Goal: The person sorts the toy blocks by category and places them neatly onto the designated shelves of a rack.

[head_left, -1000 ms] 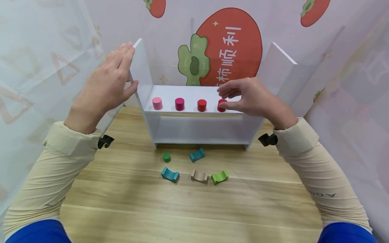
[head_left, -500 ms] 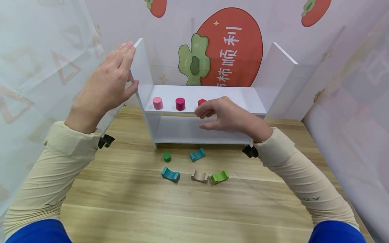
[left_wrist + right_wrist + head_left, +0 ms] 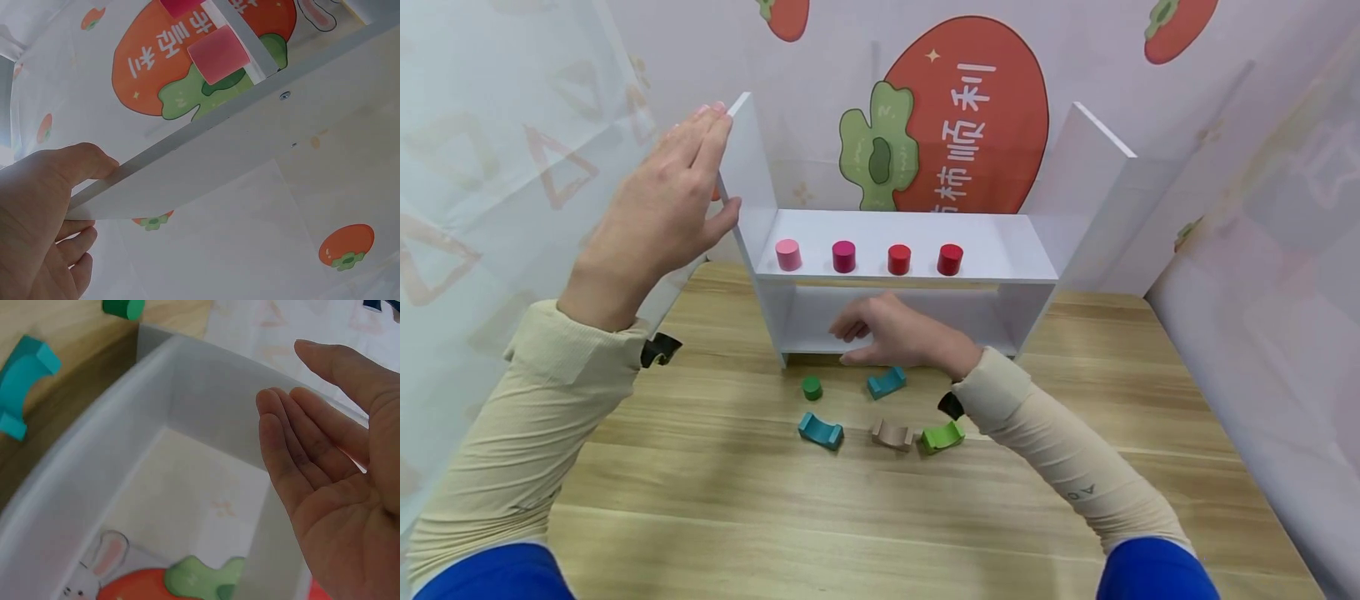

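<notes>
My left hand [image 3: 658, 221] holds the upright left side panel [image 3: 751, 158] of a white shelf [image 3: 917, 221]. In the left wrist view the thumb [image 3: 87, 161] lies on one side of that panel's edge, the other fingers on the far side. On the upper board stand a pink cylinder block [image 3: 788, 255], a magenta one [image 3: 844, 257] and two red ones [image 3: 898, 259]. My right hand [image 3: 898, 333] hovers in front of the lower board, fingers loosely bent and nothing between them. Just below it lie a green cylinder block [image 3: 812, 387] and a teal curved block [image 3: 887, 382].
Nearer on the wooden table [image 3: 850, 525] lie another teal curved block [image 3: 821, 431], a tan one [image 3: 892, 435] and a lime green one [image 3: 943, 437]. The shelf's right side panel [image 3: 1082, 175] stands tall. Printed cloth [image 3: 1247, 217] hangs around the table.
My right hand has left the rightmost red cylinder block, now standing uncovered on the upper board, and moved left and down to the lower board. My left hand stays on the panel.
</notes>
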Available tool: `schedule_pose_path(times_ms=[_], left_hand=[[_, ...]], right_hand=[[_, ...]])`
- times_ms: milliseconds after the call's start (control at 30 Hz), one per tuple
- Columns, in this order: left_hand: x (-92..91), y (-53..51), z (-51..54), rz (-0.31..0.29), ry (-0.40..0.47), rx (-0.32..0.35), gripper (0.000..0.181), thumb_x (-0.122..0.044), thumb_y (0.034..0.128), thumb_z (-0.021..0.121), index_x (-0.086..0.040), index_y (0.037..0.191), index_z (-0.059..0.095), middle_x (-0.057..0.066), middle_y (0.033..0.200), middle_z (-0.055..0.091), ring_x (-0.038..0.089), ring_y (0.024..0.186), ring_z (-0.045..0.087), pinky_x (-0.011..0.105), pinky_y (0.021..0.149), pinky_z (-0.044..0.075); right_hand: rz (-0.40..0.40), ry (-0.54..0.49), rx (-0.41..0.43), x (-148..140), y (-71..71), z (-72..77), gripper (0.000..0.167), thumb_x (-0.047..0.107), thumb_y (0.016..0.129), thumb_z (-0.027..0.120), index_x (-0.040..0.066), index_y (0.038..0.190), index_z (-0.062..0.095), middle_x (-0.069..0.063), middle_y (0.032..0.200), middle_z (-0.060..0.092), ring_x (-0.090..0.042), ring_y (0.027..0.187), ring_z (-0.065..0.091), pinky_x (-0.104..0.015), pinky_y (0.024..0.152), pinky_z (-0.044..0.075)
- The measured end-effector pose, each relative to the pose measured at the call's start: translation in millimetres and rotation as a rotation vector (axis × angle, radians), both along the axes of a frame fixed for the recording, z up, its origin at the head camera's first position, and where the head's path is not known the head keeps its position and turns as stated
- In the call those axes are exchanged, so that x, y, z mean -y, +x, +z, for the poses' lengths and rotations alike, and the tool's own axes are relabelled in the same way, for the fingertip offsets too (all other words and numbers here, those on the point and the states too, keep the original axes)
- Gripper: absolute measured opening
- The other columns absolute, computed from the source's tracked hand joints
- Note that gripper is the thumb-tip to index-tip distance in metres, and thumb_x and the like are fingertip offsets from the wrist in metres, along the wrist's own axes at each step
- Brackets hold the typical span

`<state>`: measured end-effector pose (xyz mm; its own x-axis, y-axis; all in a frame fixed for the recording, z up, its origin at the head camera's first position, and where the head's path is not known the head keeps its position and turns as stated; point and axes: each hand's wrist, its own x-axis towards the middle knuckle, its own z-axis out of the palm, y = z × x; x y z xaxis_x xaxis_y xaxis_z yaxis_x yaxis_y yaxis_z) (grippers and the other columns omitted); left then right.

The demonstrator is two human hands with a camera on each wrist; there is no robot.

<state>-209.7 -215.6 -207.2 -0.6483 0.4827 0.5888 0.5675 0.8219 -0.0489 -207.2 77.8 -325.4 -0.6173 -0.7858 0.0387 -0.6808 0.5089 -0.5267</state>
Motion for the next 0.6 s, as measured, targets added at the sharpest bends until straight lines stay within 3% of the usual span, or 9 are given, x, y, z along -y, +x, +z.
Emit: schedule_pose_path(times_ms=[267, 600], left_hand=[[0.3, 0.2, -0.6, -0.006, 0.008, -0.007, 0.081, -0.002, 0.0921, 0.071, 0.008, 0.161, 0.030, 0.027, 0.168, 0.036, 0.041, 0.159, 0.032, 0.045, 0.138, 0.020], [-0.4, 0.4, -1.2, -0.005, 0.014, -0.011, 0.081, -0.002, 0.0922, 0.072, 0.007, 0.161, 0.030, 0.027, 0.167, 0.037, 0.042, 0.159, 0.033, 0.045, 0.137, 0.021]], right_hand=[[-0.055, 0.011, 0.095, 28, -7.8, -46.6, 0.040, 0.013, 0.094, 0.080, 0.000, 0.130, 0.072, -0.015, 0.128, 0.076, -0.023, 0.113, 0.075, -0.032, 0.101, 0.063], [-0.181, -0.035, 0.192, 50, -0.4, -106.3, 0.042, 0.014, 0.092, 0.082, -0.001, 0.130, 0.072, -0.011, 0.120, 0.077, -0.022, 0.110, 0.074, -0.023, 0.093, 0.061]])
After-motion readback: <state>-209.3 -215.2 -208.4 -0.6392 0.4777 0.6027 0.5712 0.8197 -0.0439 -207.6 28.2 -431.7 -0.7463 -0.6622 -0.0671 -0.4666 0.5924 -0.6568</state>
